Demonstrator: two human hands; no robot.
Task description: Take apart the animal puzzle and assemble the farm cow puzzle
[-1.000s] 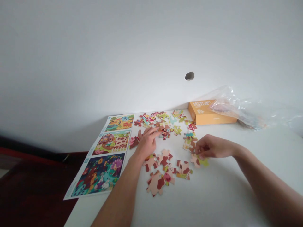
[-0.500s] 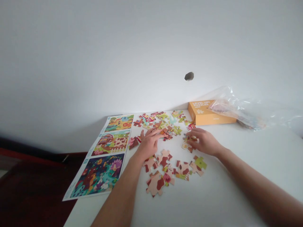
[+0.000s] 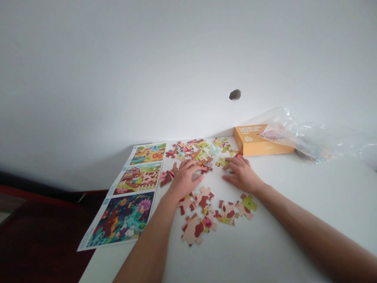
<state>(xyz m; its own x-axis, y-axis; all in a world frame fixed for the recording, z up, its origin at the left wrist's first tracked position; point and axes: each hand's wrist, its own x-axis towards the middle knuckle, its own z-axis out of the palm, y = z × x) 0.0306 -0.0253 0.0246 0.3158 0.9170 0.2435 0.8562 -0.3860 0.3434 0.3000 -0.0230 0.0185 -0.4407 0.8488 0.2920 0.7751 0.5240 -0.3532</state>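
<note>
Observation: the left hand [image 3: 185,179] lies palm down at centre, just left of the middle of the table [image 3: 288,224]. Its fingers [image 3: 188,165] curve over the edge of the loose jigsaw pieces [image 3: 191,151], which are heaped at upper centre. Whether this grip pinches a piece cannot be told. The right hand [image 3: 242,175] rests to the right of it, with the grip spread wide and no piece visibly pinched. Its fingertips [image 3: 228,161] are touching or just beside a yellow-green piece [image 3: 221,162].

Below both hands, a loose group of cream-and-brown cow-patterned pieces [image 3: 193,230] lies on the table, some touching. One separate brown piece [image 3: 165,178] sits just left of the left hand, at the edge of a printed sheet [image 3: 138,179]. That sheet, at left, shows three puzzle scenes in a column.

At upper right, an orange box labelled "Level-Up Puzzles" [image 3: 259,140] stands against the white wall [image 3: 188,59]. A crumpled clear plastic bag [image 3: 297,135] lies partly over the box. Lower left: a dark red surface [image 3: 38,243] beyond the table edge.
</note>
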